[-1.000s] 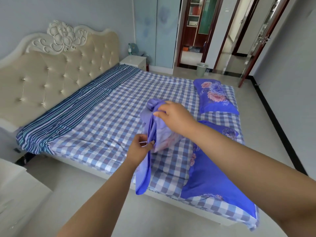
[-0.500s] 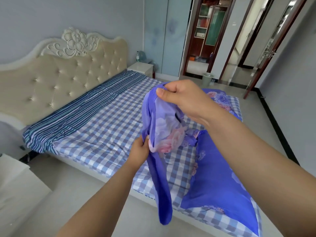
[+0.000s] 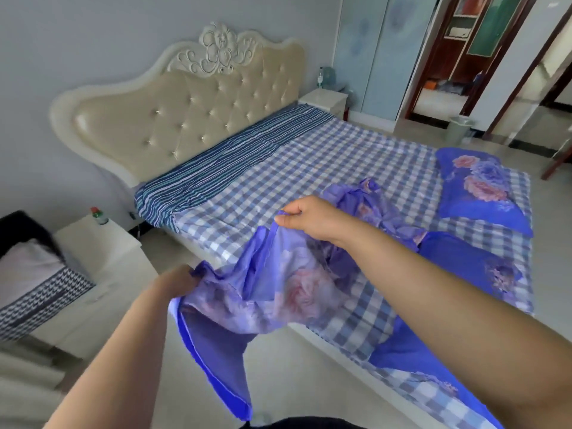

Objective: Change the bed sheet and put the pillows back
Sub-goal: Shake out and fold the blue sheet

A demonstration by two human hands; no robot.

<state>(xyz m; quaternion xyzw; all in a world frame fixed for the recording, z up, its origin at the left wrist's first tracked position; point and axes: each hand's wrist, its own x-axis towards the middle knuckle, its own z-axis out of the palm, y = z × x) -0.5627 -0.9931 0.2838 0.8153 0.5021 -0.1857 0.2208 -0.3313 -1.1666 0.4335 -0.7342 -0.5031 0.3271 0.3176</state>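
Over near bed edge: right hand [image 3: 305, 218] and left hand [image 3: 176, 281] each pinch purple floral sheet [image 3: 278, 289], half-spread above checked sheet [image 3: 309, 162]. Spreading barely begun. Two floral pillows [image 3: 476, 187] wait at foot; headboard [image 3: 185, 113] end bare.

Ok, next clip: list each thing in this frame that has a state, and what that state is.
Purple floral cloth: spread between both hands, partly off the bed edge.
Left hand: shut on the cloth's near edge.
Right hand: fingers pinching the cloth's upper edge.
Blue-and-white checked bed sheet: laid flat on the mattress.
Dark striped sheet: exposed along the headboard.
Blue floral pillow: lying at the foot of the bed.
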